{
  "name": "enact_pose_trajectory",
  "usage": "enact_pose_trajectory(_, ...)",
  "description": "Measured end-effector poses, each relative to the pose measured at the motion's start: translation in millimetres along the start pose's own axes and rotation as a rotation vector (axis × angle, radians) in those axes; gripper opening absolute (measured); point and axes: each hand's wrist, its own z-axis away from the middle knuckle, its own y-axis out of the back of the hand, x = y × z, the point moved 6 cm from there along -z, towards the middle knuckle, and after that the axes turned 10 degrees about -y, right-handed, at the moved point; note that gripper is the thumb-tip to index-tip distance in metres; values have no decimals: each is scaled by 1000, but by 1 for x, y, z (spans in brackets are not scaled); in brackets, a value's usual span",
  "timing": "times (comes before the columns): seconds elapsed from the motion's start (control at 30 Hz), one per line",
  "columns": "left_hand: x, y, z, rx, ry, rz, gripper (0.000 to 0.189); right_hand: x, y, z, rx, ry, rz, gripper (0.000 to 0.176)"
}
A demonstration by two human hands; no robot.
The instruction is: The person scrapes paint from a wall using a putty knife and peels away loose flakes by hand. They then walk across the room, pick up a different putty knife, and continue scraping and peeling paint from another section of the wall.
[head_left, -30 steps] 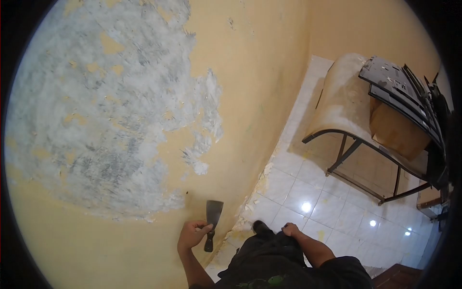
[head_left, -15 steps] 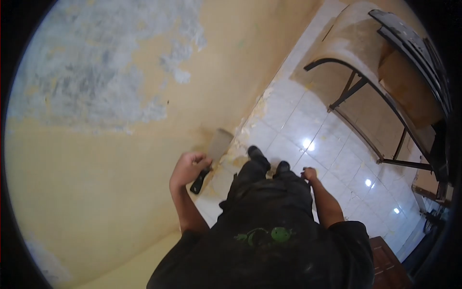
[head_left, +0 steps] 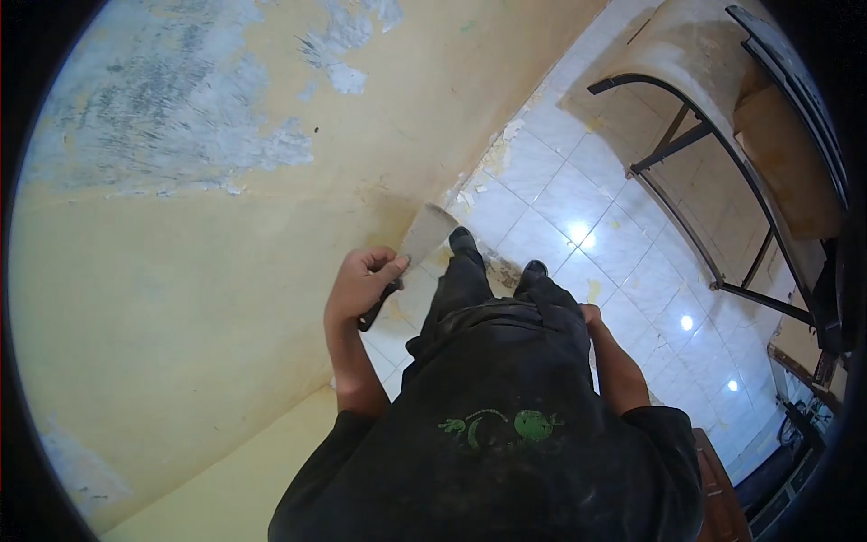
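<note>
My left hand (head_left: pixel 363 285) is closed around the black handle of a scraper (head_left: pixel 424 235) with a wide, flat metal blade. The blade points away from me, low beside the yellow wall (head_left: pixel 271 271), and its far end lies near my shoe in this view. Above it, a large patch of the wall is stripped to a grey-white, streaked surface (head_left: pixel 172 99). My right hand (head_left: pixel 591 314) hangs at my right thigh, its fingers hidden by the dark trousers.
Paint flakes (head_left: pixel 470 192) lie along the wall's foot on the white tile floor (head_left: pixel 542 190). On the right stands a metal-framed piece of furniture (head_left: pixel 686 135) with a cardboard piece (head_left: pixel 786 163) on it. A reddish-brown wooden item (head_left: pixel 720 492) is at lower right.
The view has shifted, so the stripped patch sits higher. My right hand has drawn in against my thigh, hiding its fingers. The scraper stays in my left hand, its blade now farther up in view.
</note>
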Motion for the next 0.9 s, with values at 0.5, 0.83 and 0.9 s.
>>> enact_pose_trajectory(0.5,-80,29,-45,-360,373,101,21,-220,71,-54,286,-14,-355,30)
enact_pose_trajectory(0.83,-56,124,-121,-126,295,-250,21,-545,163,22,387,640,-1013,49)
enact_pose_trajectory(0.9,-36,136,-133,-150,287,-263,21,-563,193,29,417,689,-1042,54)
